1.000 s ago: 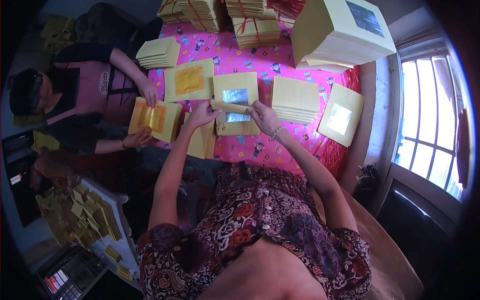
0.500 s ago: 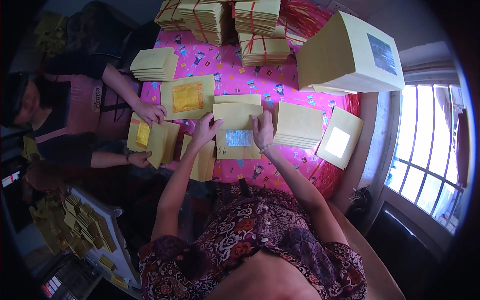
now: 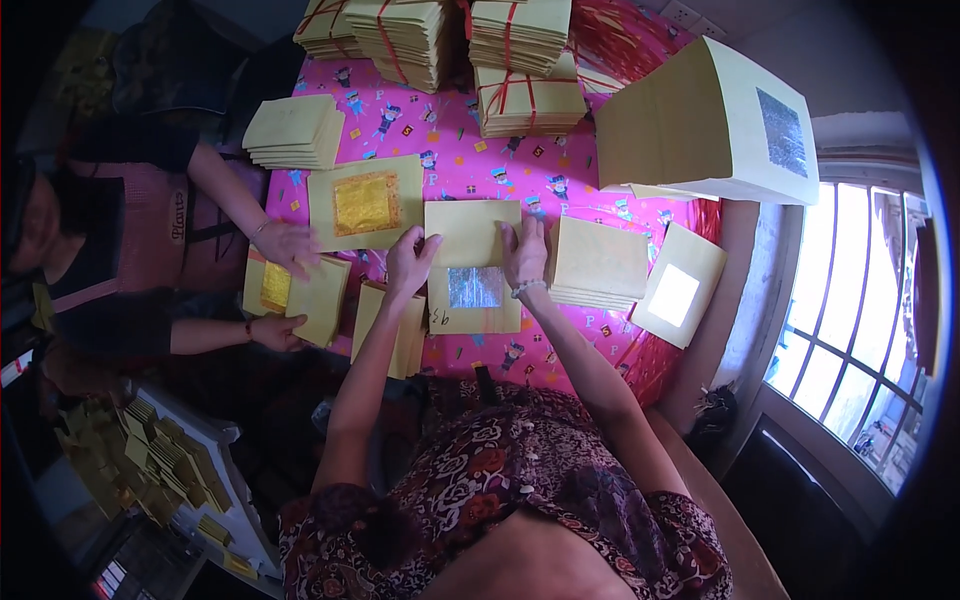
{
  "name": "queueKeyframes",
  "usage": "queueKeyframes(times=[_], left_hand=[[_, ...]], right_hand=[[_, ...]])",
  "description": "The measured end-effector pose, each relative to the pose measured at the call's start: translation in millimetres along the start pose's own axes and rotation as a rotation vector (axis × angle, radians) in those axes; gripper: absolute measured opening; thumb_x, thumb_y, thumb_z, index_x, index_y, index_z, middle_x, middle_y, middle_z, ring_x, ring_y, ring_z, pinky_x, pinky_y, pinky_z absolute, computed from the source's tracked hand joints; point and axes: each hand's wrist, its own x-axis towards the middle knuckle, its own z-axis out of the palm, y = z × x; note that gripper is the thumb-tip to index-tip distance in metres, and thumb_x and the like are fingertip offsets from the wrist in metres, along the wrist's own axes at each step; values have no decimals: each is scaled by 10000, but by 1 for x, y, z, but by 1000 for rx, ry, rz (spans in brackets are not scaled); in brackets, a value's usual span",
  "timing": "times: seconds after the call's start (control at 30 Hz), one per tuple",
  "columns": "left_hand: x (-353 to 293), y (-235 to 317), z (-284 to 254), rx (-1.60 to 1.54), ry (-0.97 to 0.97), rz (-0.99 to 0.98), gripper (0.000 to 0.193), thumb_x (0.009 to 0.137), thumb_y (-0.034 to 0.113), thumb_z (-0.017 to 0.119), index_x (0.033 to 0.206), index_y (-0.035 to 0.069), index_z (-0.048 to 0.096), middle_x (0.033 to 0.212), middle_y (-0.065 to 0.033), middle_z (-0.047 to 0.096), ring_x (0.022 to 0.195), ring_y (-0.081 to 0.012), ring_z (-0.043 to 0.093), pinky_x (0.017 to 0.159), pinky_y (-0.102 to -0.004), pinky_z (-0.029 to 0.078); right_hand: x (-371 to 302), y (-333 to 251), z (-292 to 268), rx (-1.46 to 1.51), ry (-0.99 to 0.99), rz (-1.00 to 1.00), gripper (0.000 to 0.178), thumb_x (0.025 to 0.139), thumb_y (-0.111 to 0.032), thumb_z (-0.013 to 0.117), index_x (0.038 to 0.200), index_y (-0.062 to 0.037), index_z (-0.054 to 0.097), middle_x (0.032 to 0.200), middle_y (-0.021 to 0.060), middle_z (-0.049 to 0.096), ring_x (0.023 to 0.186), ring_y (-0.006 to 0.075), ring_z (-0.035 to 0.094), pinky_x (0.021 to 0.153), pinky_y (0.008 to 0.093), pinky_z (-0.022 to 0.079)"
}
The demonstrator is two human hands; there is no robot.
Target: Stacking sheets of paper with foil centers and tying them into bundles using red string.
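Note:
My left hand (image 3: 410, 262) pinches the left edge of a pale yellow paper sheet (image 3: 472, 228), its thumb on top. My right hand (image 3: 524, 258), with a bracelet at the wrist, is closed on the right edge of the same sheet. The sheet lies over another yellow paper with a silver foil patch (image 3: 475, 287) and a handwritten mark at its lower left. Just right of my right hand stands a fanned stack of yellow paper (image 3: 600, 258). Near my left forearm lies more yellow paper (image 3: 385, 325).
At the left, a co-worker's hand (image 3: 287, 248) hovers over gold-patched paper (image 3: 320, 295). Beyond lies a sheet with a gold foil square (image 3: 365, 203). Red-tied bundles (image 3: 530, 100) and a big folded paper stack (image 3: 665, 125) stand on the pink tablecloth (image 3: 470, 150). Foil-patched paper (image 3: 680, 285) lies far right.
The sheet between my hands now lines up with the paper strip that showed behind its top edge. The co-worker's upper hand has lifted off the gold-patched paper, fingers spread. The view has shifted slightly.

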Motion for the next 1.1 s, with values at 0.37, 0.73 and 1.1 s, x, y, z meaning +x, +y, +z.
queueKeyframes(times=[0.37,0.73,1.1], left_hand=[[43,-12,12,75,67,-44,253,814,237,674,878,40,529,623,-41,549,539,-144,526,524,-312,426],[-1,20,34,416,135,234,225,822,218,620,872,50,479,790,-143,550,673,-367,588,598,-467,470],[-38,51,54,577,31,187,418,801,297,654,980,-23,453,981,-201,471,913,-375,518,761,-455,464]], right_hand=[[43,5,37,-101,-91,88,290,860,-230,581,964,18,474,986,250,514,855,449,549,711,512,461],[16,3,17,-171,-126,156,349,852,-270,587,1038,6,480,1027,242,519,900,438,547,740,504,467],[-9,-10,-17,-200,7,-29,382,794,-198,636,1058,20,466,1066,221,467,927,408,508,757,463,457]])
